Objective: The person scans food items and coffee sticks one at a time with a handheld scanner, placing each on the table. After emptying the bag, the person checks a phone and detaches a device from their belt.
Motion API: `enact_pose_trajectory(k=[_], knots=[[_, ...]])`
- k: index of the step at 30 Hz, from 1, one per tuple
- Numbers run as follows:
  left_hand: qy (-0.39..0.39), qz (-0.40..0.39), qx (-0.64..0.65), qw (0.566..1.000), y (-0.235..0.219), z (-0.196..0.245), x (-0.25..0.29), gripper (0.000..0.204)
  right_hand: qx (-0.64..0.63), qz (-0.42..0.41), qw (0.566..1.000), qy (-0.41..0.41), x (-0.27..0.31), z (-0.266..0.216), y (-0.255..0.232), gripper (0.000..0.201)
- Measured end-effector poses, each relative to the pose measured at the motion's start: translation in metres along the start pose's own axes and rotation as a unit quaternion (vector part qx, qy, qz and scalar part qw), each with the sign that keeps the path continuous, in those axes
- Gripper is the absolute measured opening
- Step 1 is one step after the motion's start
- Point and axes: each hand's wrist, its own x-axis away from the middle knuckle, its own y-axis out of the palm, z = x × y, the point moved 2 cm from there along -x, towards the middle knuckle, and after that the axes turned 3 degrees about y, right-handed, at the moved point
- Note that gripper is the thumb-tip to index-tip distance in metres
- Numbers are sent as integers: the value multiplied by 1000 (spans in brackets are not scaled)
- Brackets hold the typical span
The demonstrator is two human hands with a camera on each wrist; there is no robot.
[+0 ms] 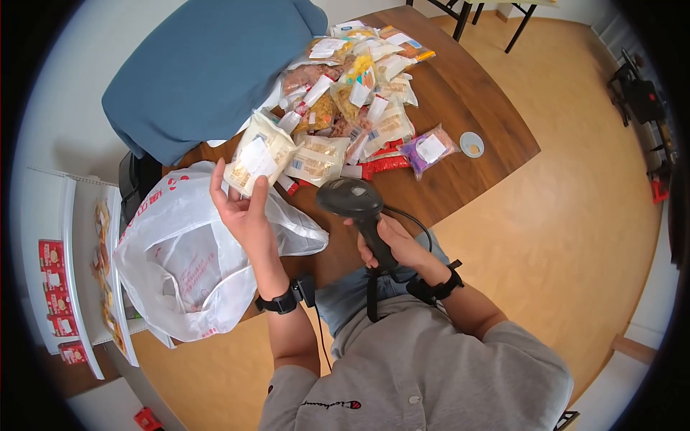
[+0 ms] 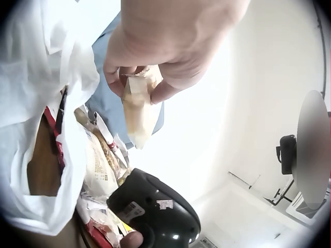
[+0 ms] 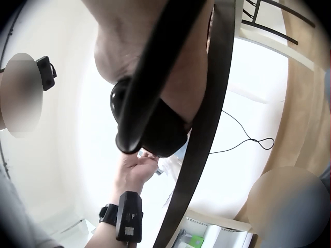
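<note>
My left hand (image 1: pixel 246 219) pinches a cream-coloured plastic food packet (image 1: pixel 260 152) with a white label facing up, held over the near left side of the table. In the left wrist view the packet (image 2: pixel 138 106) is seen edge-on between thumb and fingers. My right hand (image 1: pixel 399 244) grips the handle of a black handheld barcode scanner (image 1: pixel 357 205), its head turned toward the packet. The scanner (image 2: pixel 158 209) also shows low in the left wrist view. In the right wrist view the scanner's cable crosses in front of the right hand (image 3: pixel 178 77).
A white plastic bag (image 1: pixel 180 266) gapes at the left. A heap of food packets (image 1: pixel 345 100) covers the table's far part, beside a blue cloth-like cover (image 1: pixel 208 79). A purple packet (image 1: pixel 430 149) and a round lid (image 1: pixel 471 145) lie right on the wooden table (image 1: pixel 478 93). Shelves (image 1: pixel 79 273) stand far left.
</note>
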Motion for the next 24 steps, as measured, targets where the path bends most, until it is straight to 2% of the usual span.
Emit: enact_pose_trajectory(k=[4,6,7,9,13,20,24], knots=[[0,-21,-48,999,-8,-8,18,68,28,-2,999,-19,4,-3,5,65],[11,-48,-44,998,-14,-18,34,69,36,-13,997,-74,6,-13,12,65],[11,-46,-44,998,-16,-22,43,69,37,-15,997,-72,7,-17,15,65],[-22,-78,-15,997,-17,-32,60,66,22,20,996,-83,8,-24,18,65],[-49,-71,-15,996,-22,-48,77,65,37,36,997,-61,16,-28,17,62],[-24,-99,-22,995,-26,-50,77,65,111,9,993,-28,15,-15,31,52],[-28,-54,-13,998,-41,-35,77,67,85,-7,996,-26,13,-9,25,55]])
